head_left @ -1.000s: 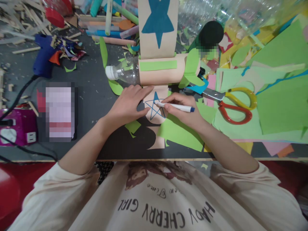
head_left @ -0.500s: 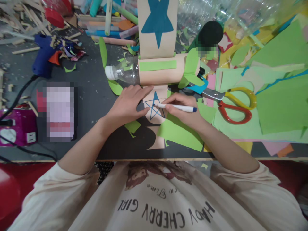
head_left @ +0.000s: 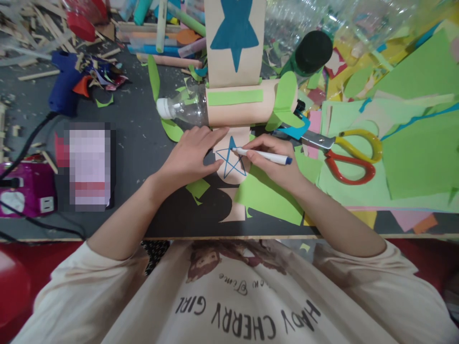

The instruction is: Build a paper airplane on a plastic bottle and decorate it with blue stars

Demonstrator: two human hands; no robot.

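Observation:
My right hand point(head_left: 274, 165) grips a white marker with a blue end point(head_left: 265, 156); its tip rests on the upper part of a blue star outline point(head_left: 231, 164) drawn on a beige paper flap point(head_left: 233, 179). My left hand point(head_left: 190, 155) lies flat, fingers stretched, pressing the flap's left edge down. The flap hangs from a clear plastic bottle point(head_left: 182, 109) wrapped in beige paper with a green strip point(head_left: 235, 97) and green fins. A second beige flap with a filled blue star point(head_left: 234, 31) extends away from me.
Yellow and red scissors point(head_left: 346, 155) lie on green paper sheets point(head_left: 416, 157) to the right. A blue glue gun point(head_left: 64, 83) and wooden sticks sit at the far left, a magenta power strip point(head_left: 25, 188) at the left edge. Coloured rolls and scraps crowd the back.
The marker tip has shifted slightly upward on the star, from its middle toward the top point. My left hand has stayed put.

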